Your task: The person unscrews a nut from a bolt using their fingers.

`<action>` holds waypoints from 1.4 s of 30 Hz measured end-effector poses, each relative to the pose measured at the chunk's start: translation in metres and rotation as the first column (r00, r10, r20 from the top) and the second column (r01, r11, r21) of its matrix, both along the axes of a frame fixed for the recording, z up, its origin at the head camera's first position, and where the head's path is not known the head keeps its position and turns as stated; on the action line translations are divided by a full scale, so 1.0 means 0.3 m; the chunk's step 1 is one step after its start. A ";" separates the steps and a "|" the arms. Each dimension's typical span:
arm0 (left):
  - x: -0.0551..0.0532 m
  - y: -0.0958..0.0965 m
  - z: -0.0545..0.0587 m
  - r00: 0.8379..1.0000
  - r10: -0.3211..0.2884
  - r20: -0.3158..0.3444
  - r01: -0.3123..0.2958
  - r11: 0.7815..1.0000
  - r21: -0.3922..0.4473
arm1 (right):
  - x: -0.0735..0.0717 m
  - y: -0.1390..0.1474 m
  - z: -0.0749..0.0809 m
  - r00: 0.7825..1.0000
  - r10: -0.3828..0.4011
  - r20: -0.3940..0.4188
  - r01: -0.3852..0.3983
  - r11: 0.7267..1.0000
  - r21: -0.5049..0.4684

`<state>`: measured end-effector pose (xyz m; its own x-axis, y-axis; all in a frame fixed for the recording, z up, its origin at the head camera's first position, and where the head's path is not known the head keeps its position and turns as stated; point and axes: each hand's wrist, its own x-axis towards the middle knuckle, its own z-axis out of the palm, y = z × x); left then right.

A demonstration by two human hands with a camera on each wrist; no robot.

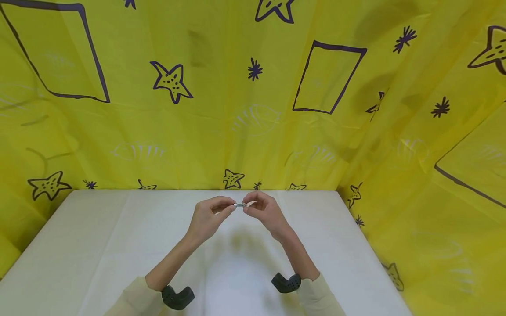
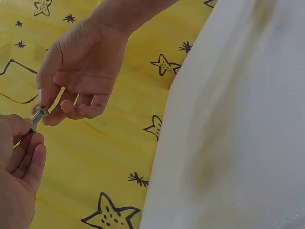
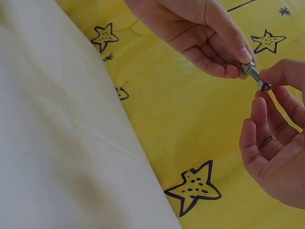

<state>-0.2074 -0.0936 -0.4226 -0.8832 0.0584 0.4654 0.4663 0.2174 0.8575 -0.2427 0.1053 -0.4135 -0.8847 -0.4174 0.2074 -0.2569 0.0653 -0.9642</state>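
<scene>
A small silvery metal bolt [image 1: 240, 205] is held up between the two hands over the white table. My left hand [image 1: 207, 217] pinches one end between thumb and fingers. At the other end, a hex nut [image 3: 263, 86] sits on the threaded shaft, and my right hand [image 1: 270, 215] pinches there with thumb and forefinger. Fine thread shows between the two grips in the right wrist view. In the left wrist view the nut lies against the right thumb tip, and the right hand's other fingers are loosely bent. Fingertips partly hide both ends of the bolt.
The white-covered table [image 1: 150, 228] stretches below the hands, bearing their soft shadows. Yellow curtain [image 1: 213, 131] with drawn starfish and frames hangs behind and at the sides. A black curved device sits at each wrist, next to pale sleeves [image 1: 138, 296].
</scene>
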 end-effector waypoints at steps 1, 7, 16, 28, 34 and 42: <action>0.000 0.001 0.000 1.000 0.002 0.001 -0.002 1.000 -0.001 | 0.000 0.000 0.000 1.000 -0.003 0.008 0.003 1.000 -0.001; -0.005 0.000 -0.005 1.000 0.019 0.024 -0.018 1.000 -0.017 | -0.004 0.001 -0.001 0.998 -0.052 0.044 0.051 0.998 0.032; -0.008 -0.001 -0.006 1.000 0.009 0.015 -0.009 1.000 -0.009 | -0.007 0.000 -0.008 0.997 -0.062 0.043 0.062 0.998 -0.002; -0.005 -0.002 0.000 1.000 -0.013 -0.002 0.013 1.000 0.000 | 0.000 -0.001 -0.006 1.000 -0.022 -0.008 0.022 1.000 0.006; -0.004 -0.001 0.002 1.000 -0.015 0.005 0.015 1.000 0.000 | -0.001 0.000 -0.006 1.000 -0.026 -0.001 0.026 1.000 0.010; -0.008 -0.002 -0.002 1.000 -0.015 0.011 0.015 1.000 -0.002 | -0.007 0.000 -0.009 0.997 -0.058 0.041 0.057 0.998 0.033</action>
